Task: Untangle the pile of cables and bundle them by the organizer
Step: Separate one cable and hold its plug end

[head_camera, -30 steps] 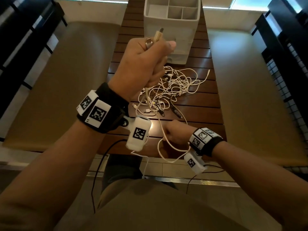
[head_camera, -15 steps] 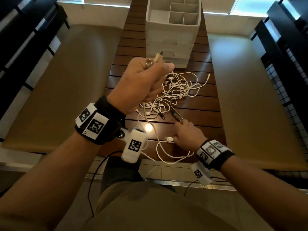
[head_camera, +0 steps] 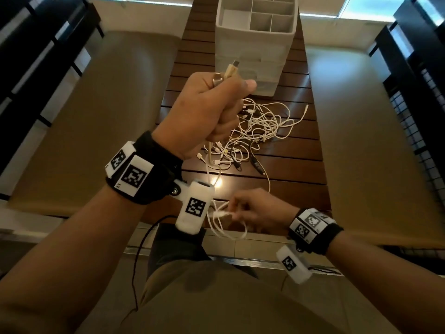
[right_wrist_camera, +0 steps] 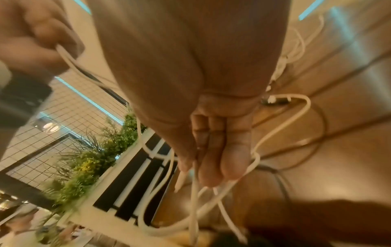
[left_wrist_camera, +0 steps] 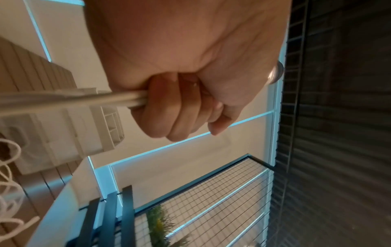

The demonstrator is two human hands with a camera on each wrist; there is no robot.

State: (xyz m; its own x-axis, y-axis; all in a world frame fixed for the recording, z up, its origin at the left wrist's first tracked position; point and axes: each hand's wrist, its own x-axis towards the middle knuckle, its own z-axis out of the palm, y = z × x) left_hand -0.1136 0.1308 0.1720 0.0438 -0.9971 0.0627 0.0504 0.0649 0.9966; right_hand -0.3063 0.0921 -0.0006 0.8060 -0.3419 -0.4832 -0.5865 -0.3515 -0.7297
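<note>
My left hand (head_camera: 212,112) is raised in a fist above the table and grips a cream cable (head_camera: 231,71) whose two plug ends stick up out of the fist. In the left wrist view the cable (left_wrist_camera: 84,100) runs out of the curled fingers (left_wrist_camera: 175,107). The cable hangs down to my right hand (head_camera: 250,210) at the near table edge, which pinches its white loops (head_camera: 224,218); the right wrist view shows the loops (right_wrist_camera: 211,192) at the fingertips (right_wrist_camera: 215,167). The tangled pile of white cables (head_camera: 255,131) lies mid-table. The white organizer (head_camera: 255,51) with compartments stands behind it.
The slatted wooden table (head_camera: 293,169) is narrow, with tan benches (head_camera: 79,121) on both sides. A dark cable end (head_camera: 257,165) lies at the pile's near edge. Black railings stand at the far left and right.
My right hand drew back from the pile to the near table edge and now holds gathered loops. The left fist stayed raised with the plug ends.
</note>
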